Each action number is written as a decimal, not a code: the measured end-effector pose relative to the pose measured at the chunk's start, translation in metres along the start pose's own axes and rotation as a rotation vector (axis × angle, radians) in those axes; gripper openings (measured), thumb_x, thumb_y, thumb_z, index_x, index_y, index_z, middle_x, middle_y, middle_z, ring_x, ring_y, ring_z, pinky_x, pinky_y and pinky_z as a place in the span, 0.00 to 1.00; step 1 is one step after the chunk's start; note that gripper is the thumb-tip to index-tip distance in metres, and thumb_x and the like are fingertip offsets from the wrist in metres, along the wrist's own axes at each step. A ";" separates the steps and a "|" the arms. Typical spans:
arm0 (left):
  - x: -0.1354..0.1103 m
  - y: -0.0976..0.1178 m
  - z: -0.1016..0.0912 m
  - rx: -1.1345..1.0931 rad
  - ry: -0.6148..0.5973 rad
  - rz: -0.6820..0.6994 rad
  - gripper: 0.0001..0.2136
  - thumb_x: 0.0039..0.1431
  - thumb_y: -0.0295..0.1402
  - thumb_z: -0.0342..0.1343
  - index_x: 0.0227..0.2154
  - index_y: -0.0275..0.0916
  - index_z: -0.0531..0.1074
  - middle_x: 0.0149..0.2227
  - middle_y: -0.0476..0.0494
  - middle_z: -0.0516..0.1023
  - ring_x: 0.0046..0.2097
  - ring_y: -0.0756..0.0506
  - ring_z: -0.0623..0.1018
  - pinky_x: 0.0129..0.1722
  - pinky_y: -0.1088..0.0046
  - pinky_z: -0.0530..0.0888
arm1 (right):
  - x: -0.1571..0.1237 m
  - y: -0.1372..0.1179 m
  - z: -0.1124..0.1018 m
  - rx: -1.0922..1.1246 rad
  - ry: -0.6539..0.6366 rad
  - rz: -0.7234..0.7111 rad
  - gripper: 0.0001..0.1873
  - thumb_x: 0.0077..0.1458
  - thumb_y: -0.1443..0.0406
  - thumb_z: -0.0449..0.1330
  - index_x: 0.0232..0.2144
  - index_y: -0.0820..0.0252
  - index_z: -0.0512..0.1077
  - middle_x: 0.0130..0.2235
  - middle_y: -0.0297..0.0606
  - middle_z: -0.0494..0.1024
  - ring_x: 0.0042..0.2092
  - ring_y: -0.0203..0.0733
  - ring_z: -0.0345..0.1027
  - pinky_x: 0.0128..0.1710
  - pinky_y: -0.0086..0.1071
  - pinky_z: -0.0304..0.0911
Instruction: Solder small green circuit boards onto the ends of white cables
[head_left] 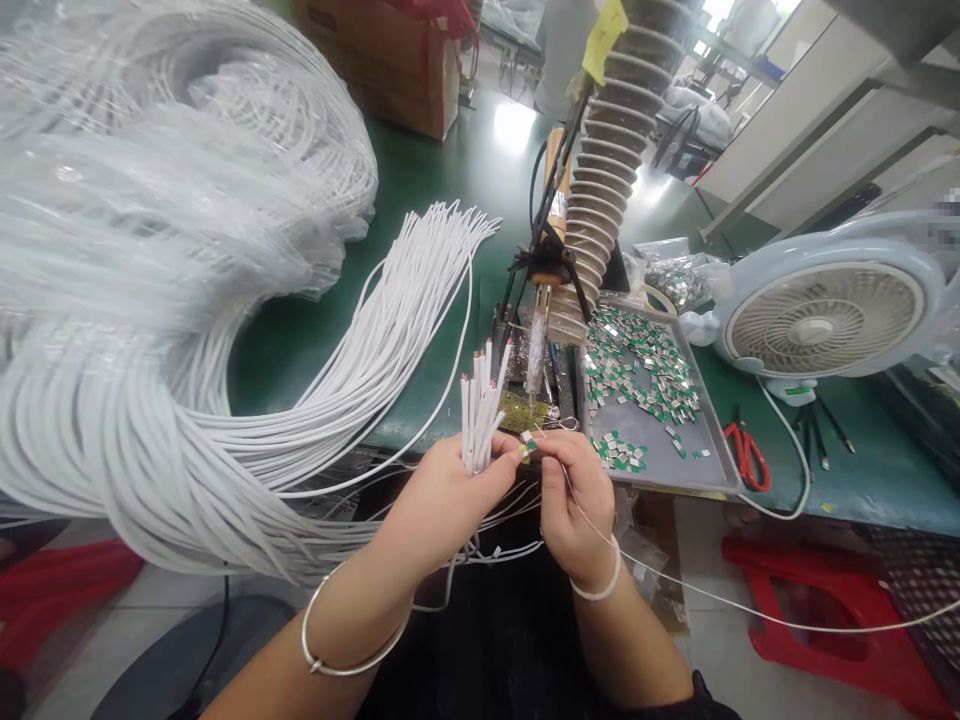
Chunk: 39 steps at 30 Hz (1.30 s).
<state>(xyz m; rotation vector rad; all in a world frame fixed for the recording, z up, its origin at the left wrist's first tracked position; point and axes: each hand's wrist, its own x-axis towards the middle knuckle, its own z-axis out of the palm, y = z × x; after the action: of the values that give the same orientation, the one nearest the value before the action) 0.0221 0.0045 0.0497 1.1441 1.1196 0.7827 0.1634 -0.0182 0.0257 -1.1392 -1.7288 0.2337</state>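
My left hand (439, 500) is closed round a bunch of white cable ends (480, 405) that stand upright with stripped red tips. My right hand (574, 490) pinches a small green circuit board (529, 441) together with a thin wire, close against the left thumb. Both hands are at the front edge of the green bench, just below the tip of a fixed soldering iron (537, 345). A thin white cable (750, 605) trails from the right hand off to the right.
A big bundle of white cables (165, 330) fills the left. A grey tray (705, 465) holds several small green boards. A ribbed hose (615, 140), a fan (825, 315), red scissors (746, 455), a cardboard box (390, 55) and a red stool (832, 610) stand around.
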 end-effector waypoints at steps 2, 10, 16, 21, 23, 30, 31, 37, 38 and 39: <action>0.001 0.000 0.001 -0.035 0.018 0.010 0.06 0.52 0.34 0.54 0.24 0.39 0.70 0.20 0.54 0.64 0.21 0.53 0.59 0.21 0.76 0.57 | -0.002 0.000 0.001 0.018 -0.001 0.013 0.14 0.57 0.74 0.48 0.42 0.59 0.67 0.37 0.41 0.74 0.41 0.40 0.70 0.40 0.37 0.69; 0.005 0.001 0.003 -0.088 0.077 0.104 0.05 0.53 0.31 0.55 0.23 0.39 0.68 0.33 0.50 0.74 0.32 0.50 0.71 0.32 0.75 0.65 | -0.007 0.005 0.005 0.142 0.109 0.086 0.15 0.57 0.75 0.49 0.44 0.57 0.68 0.39 0.38 0.76 0.39 0.36 0.73 0.40 0.33 0.71; 0.009 0.003 0.003 -0.092 0.100 0.115 0.04 0.53 0.31 0.54 0.24 0.40 0.68 0.35 0.50 0.74 0.28 0.52 0.70 0.29 0.76 0.65 | 0.000 0.003 0.004 0.142 0.111 0.006 0.15 0.57 0.75 0.49 0.42 0.57 0.69 0.41 0.40 0.77 0.44 0.40 0.72 0.43 0.38 0.70; 0.010 0.005 0.003 -0.106 0.125 0.104 0.04 0.52 0.33 0.56 0.25 0.39 0.68 0.36 0.50 0.74 0.23 0.54 0.65 0.23 0.76 0.61 | 0.003 0.003 0.005 0.108 0.112 0.002 0.14 0.57 0.75 0.50 0.41 0.56 0.69 0.41 0.40 0.77 0.44 0.41 0.72 0.42 0.40 0.71; 0.010 0.006 0.003 -0.115 0.129 0.101 0.04 0.51 0.33 0.56 0.25 0.39 0.69 0.35 0.50 0.74 0.22 0.54 0.64 0.23 0.76 0.61 | 0.004 0.003 0.005 0.103 0.108 0.000 0.14 0.57 0.75 0.50 0.41 0.57 0.69 0.41 0.41 0.77 0.45 0.41 0.72 0.43 0.40 0.71; 0.010 0.011 0.004 -0.098 0.142 0.122 0.03 0.52 0.32 0.56 0.25 0.39 0.68 0.35 0.50 0.75 0.24 0.54 0.66 0.24 0.76 0.62 | 0.006 0.002 0.004 0.097 0.121 0.001 0.14 0.57 0.75 0.50 0.41 0.57 0.70 0.41 0.41 0.77 0.45 0.42 0.72 0.41 0.39 0.72; 0.009 0.012 0.003 -0.095 0.139 0.123 0.04 0.52 0.32 0.55 0.25 0.39 0.68 0.35 0.50 0.75 0.24 0.54 0.66 0.24 0.76 0.62 | 0.006 0.002 0.004 0.092 0.121 0.001 0.14 0.57 0.75 0.50 0.41 0.57 0.70 0.41 0.41 0.77 0.45 0.42 0.72 0.41 0.39 0.72; 0.007 0.016 0.002 -0.058 0.130 0.151 0.03 0.53 0.30 0.54 0.25 0.40 0.67 0.36 0.51 0.74 0.28 0.52 0.69 0.28 0.76 0.64 | 0.008 0.000 0.004 0.079 0.124 -0.008 0.15 0.56 0.76 0.51 0.41 0.57 0.69 0.41 0.41 0.77 0.45 0.41 0.71 0.43 0.39 0.71; 0.007 0.016 0.002 -0.058 0.133 0.154 0.03 0.53 0.30 0.54 0.25 0.40 0.67 0.36 0.51 0.74 0.29 0.52 0.69 0.29 0.76 0.64 | 0.008 -0.001 0.004 0.082 0.122 -0.008 0.15 0.56 0.76 0.51 0.41 0.57 0.69 0.41 0.41 0.77 0.45 0.41 0.71 0.43 0.39 0.70; 0.007 0.016 0.002 -0.059 0.137 0.156 0.03 0.53 0.30 0.54 0.25 0.40 0.67 0.36 0.51 0.74 0.30 0.52 0.70 0.29 0.76 0.65 | 0.008 -0.001 0.004 0.082 0.121 -0.010 0.15 0.56 0.76 0.51 0.41 0.57 0.70 0.41 0.41 0.77 0.45 0.41 0.71 0.43 0.40 0.70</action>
<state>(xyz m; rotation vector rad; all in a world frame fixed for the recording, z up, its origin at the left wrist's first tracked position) 0.0269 0.0146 0.0633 1.1516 1.1221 1.0213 0.1591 -0.0108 0.0293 -1.0632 -1.6039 0.2233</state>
